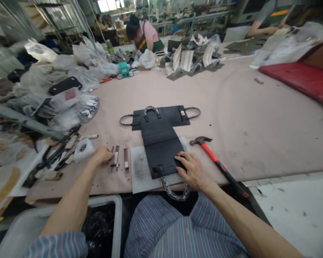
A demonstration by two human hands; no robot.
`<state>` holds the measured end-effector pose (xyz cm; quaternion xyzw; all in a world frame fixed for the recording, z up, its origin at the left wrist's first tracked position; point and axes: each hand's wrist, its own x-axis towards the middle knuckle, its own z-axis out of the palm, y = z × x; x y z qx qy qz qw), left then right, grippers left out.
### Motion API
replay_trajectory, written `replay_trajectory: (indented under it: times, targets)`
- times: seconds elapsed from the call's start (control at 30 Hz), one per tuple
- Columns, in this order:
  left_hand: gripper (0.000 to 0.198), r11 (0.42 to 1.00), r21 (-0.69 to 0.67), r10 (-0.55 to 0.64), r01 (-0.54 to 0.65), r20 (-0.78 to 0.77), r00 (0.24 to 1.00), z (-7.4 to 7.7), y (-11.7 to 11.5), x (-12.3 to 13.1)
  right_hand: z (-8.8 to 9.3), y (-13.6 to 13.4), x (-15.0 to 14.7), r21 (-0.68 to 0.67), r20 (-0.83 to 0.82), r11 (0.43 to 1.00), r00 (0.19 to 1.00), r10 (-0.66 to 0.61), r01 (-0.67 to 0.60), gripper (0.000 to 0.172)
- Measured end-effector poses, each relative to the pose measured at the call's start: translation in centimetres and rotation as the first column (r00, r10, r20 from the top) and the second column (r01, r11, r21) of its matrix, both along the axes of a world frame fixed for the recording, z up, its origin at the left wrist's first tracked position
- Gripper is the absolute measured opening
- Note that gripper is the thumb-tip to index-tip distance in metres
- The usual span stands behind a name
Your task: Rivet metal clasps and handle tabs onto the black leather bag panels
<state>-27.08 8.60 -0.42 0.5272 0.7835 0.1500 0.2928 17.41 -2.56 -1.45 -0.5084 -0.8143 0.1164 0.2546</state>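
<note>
My left hand is at the left of the work area, its fingers closed at a slim metal tool that is partly hidden by them. Beside it lie two flat metal punches, a nearer punch and a pronged punch. My right hand rests with fingers spread on the edge of a black bag panel. This panel overlaps other black bag pieces, and plastic-wrapped handles are attached to them. Under the near end is a white, speckled board. A claw hammer with a red and black handle lies right of my right hand.
Plastic bags and tools crowd the left side. Stacked grey and white pieces stand at the back, near a green box. A red sheet lies right. Below left is a bin. Co-workers sit beyond the table.
</note>
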Motion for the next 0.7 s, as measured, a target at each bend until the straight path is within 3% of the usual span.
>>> replay_trajectory:
  times: [0.1,0.17,0.27,0.33,0.4,0.47,0.53,0.63,0.7]
  targets:
    - [0.016,0.991,-0.067,0.129,-0.119,0.168,0.977,1.0,-1.0,0.5,0.3,0.0,0.0,-0.011,-0.008,1.0,1.0,-0.012,0.012,0.036]
    - [0.012,0.98,-0.015,0.188,-0.197,0.38,0.906,2.1,-2.3,2.0,0.5,0.0,0.0,-0.016,-0.012,1.0,1.0,-0.011,0.01,0.036]
    - [0.02,0.952,0.064,0.148,-0.298,0.758,0.635,3.6,-5.0,6.8,0.7,0.0,0.1,-0.02,-0.015,1.0,1.0,-0.001,0.001,0.036]
    - [0.031,0.961,0.063,0.073,-0.268,0.881,0.468,4.1,-6.8,11.5,0.8,0.1,0.1,-0.021,-0.014,1.0,1.0,0.0,0.0,0.037]
    - [0.035,0.973,0.026,0.062,-0.228,0.927,0.369,4.1,-8.3,16.2,0.9,0.1,0.1,-0.024,-0.013,1.0,1.0,-0.003,0.002,0.037]
    - [0.033,0.979,0.039,0.044,-0.2,0.918,0.394,3.4,-9.2,20.1,0.9,0.1,0.1,-0.027,-0.014,1.0,1.0,-0.003,0.002,0.037]
    - [0.03,0.976,0.159,-0.059,-0.146,0.845,0.531,2.5,-9.5,22.6,0.9,0.1,0.2,-0.03,-0.014,1.0,1.0,0.0,-0.001,0.038]
    - [0.02,0.931,0.364,-0.236,-0.015,0.636,0.735,1.4,-9.6,24.0,0.9,0.1,0.2,-0.039,-0.011,0.999,1.0,0.0,-0.001,0.039]
    - [0.015,0.901,0.432,-0.285,0.04,0.52,0.805,0.9,-9.5,24.0,0.9,0.2,0.3,-0.045,-0.017,0.999,1.0,-0.004,0.004,0.039]
